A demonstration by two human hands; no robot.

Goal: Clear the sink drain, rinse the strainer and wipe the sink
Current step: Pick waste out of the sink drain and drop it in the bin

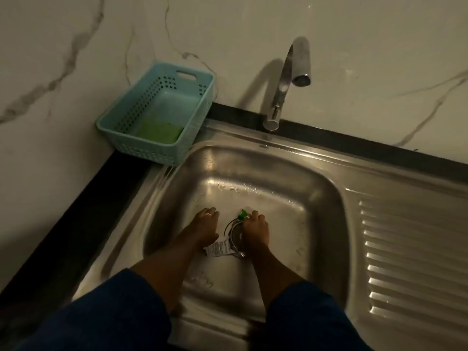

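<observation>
Early stage: my right hand (255, 230) fingers are gripping the strainer (234, 236) at the steel sink (326, 198) drain; left hand (205, 228) is pinching a wrapper scrap (217, 248). Rinsing, wiping not started.

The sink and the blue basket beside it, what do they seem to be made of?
The sink looks like stainless steel with a brushed, slightly shiny finish: it is grey, gives soft reflections, and has pressed ridges on its draining side. The blue basket seems to be moulded plastic, matte and pale turquoise, with rows of small holes in its walls and a cut-out handle.
</observation>
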